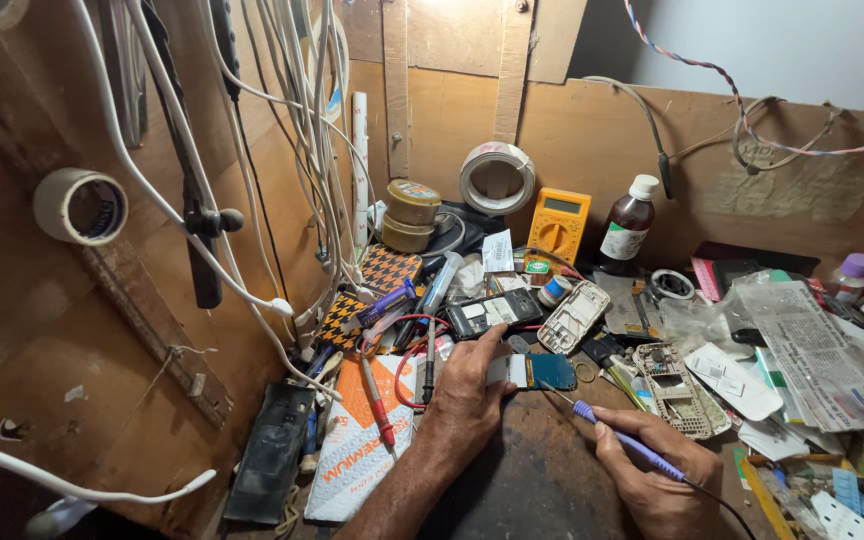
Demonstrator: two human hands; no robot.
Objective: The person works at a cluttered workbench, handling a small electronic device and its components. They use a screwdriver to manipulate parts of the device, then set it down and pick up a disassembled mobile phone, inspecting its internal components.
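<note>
My left hand (467, 395) presses down on a small blue and white circuit board (537, 371) lying on the worn wooden bench. My right hand (652, 470) grips a soldering iron with a blue-purple handle (622, 438). Its thin metal tip points up-left and reaches the board's lower right edge. A dark cord runs from the handle off to the lower right.
Opened phone bodies (497, 312) and a keypad frame (674, 390) lie behind the board. A yellow multimeter (558, 226), a brown bottle (627, 220) and tape rolls (497, 178) stand at the back. Cables hang on the left wall. Red and black probes (377, 400) lie left; plastic bags (812, 345) fill the right.
</note>
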